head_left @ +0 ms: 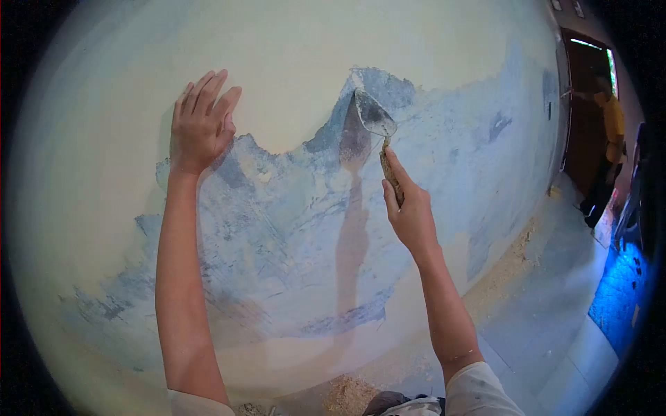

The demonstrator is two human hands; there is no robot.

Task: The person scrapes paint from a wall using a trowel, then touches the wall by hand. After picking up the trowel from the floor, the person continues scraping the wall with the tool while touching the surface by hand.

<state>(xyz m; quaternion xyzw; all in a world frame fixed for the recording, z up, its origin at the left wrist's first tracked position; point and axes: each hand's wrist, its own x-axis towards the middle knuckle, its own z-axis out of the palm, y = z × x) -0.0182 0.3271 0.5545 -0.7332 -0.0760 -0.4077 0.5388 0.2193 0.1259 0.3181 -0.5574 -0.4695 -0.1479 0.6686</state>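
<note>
My right hand (413,211) is wrapped round the handle of a pointed trowel (375,116). The trowel's grey blade points up and left, its tip over the bluish-grey bare patch (392,90) near the ragged edge of the cream paint. Its shadow falls on the wall just to the left. My left hand (200,128) lies against the cream wall (284,55), fingers stretched up and the palm near the upper left border of the scraped area. Below both hands the wall surface (277,236) is pale blue and scratched.
Flakes and crumbs (350,394) lie on the floor at the wall's foot, with more debris (510,263) along the base to the right. A person in a yellow top (613,128) stands by a dark doorway (583,111). Blue light falls on the floor (617,291) there.
</note>
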